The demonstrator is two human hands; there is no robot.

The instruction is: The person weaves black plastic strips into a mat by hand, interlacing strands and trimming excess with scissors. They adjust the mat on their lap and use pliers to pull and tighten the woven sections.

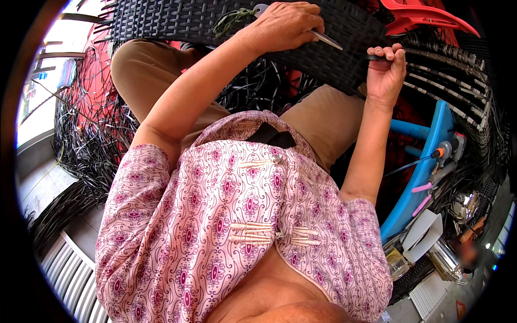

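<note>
A woven black panel (177,21) made of flat plastic strips lies across the far side of my lap, over my knees. Above its middle, my left hand (283,27) is closed around a pointed metal tool (329,41). The bright tip sticks out toward the right, and most of the tool is hidden in my fist. Near the panel's right end, my right hand (386,78) has its fingers curled over a short bit of black strip (375,57). A small green tuft (234,21) rests on the weave, left of my left hand.
To the right stands a blue plastic stool (442,124) with a screwdriver (442,151) and pink-handled scissors (423,199). Nearby are a white container (424,237) and shiny metalware (446,261). Loose black strips (91,145) heap up at left; a red plastic chair (425,16) is far right.
</note>
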